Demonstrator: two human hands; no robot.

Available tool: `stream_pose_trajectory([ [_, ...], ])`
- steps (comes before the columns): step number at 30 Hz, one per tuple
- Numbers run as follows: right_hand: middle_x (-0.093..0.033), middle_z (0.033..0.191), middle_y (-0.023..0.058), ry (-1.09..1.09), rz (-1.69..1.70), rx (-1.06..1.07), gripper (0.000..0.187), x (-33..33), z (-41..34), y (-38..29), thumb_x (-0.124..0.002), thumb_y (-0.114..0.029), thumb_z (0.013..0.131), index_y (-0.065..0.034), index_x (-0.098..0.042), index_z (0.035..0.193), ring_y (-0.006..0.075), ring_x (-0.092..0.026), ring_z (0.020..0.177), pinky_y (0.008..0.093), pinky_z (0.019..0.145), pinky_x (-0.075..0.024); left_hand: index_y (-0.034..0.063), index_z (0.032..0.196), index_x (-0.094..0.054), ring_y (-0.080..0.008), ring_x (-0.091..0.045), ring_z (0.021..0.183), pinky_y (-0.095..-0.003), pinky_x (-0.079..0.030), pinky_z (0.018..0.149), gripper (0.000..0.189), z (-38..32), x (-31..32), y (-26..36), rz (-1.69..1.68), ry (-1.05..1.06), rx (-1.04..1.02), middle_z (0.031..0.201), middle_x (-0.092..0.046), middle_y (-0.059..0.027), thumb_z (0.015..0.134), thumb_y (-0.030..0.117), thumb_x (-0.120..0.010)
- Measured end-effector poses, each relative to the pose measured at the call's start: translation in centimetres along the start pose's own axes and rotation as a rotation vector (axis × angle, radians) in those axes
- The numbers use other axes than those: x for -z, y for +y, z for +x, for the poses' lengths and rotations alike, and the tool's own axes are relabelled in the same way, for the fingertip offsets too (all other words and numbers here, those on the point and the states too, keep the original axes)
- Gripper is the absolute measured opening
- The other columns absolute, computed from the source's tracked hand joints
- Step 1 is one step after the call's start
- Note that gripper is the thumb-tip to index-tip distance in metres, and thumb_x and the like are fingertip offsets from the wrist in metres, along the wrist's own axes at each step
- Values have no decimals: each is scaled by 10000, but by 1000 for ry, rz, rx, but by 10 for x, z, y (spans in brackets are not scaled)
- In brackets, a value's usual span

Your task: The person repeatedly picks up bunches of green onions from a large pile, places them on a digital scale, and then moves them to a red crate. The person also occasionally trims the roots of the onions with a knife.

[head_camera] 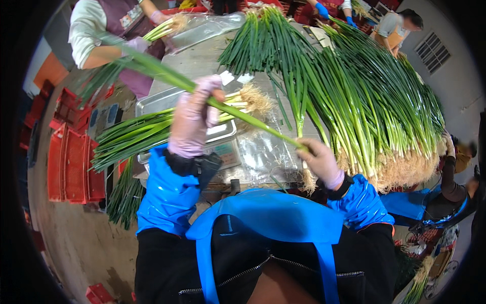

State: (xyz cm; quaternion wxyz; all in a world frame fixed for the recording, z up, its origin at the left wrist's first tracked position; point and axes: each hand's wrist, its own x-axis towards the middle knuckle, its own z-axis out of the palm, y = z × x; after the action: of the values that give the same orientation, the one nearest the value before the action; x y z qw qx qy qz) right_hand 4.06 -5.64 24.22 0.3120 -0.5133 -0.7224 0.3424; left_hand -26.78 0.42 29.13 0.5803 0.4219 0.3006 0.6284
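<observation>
A long green onion stalk stretches slantwise across the view between both my hands, its leafy end blurred at the upper left. Wrapped around the green part is my left hand, in a thin pinkish glove. My right hand pinches the stalk's lower end, close to onion roots by the table edge; I cannot tell whether these belong to the same stalk. Beneath my left hand, a bunch of green onions lies across a metal tray, roots to the right. The tray rests on what looks like a scale.
A big heap of green onions covers the table's right side. Clear plastic film lies before me. Across the table, a person holds onions; several other people work around it. Red crates stand on the floor at left.
</observation>
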Motion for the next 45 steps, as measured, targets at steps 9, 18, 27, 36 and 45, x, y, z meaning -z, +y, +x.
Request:
stream_pose_trajectory([
  [9,-646,890,107,168,-345,561,192,-74,166,12,-653,-204,857,-100,-721,1003,298,-621,850,399,751,-497,3,988,-649,-106,-482,439,-232,-333,375,572,-39,181,39,544,577,406,707,-634,-69,964,550,-485],
  [18,-514,1327,175,268,-487,518,540,-101,168,53,-775,-149,726,-104,-608,1237,348,-479,1233,428,1050,-391,31,952,-668,-63,-438,385,-207,-274,372,533,-152,224,58,719,790,231,644,-602,-26,958,540,-510],
  [27,-503,1334,201,402,-519,15,496,-53,71,163,-722,-167,837,-53,-554,1290,357,-464,1251,415,1068,-368,59,1161,-648,-30,-433,555,-172,-339,497,288,-149,176,134,858,872,-353,849,-613,-18,977,271,-585],
  [36,-521,1305,225,417,-455,-61,428,-39,24,198,-678,-142,863,-21,-569,1259,369,-474,1238,416,1073,-363,-23,1335,-487,-358,-605,1100,-402,-475,964,685,-20,128,55,1527,78,-261,1207,-599,-257,853,414,-701],
  [45,-531,1307,218,436,-411,-124,423,-36,14,192,-680,-138,856,-35,-577,1252,364,-461,1260,420,1079,-356,91,1520,-170,-393,-526,1188,-553,-371,994,1222,70,123,-58,1922,-598,287,1256,-548,-231,581,425,-878],
])
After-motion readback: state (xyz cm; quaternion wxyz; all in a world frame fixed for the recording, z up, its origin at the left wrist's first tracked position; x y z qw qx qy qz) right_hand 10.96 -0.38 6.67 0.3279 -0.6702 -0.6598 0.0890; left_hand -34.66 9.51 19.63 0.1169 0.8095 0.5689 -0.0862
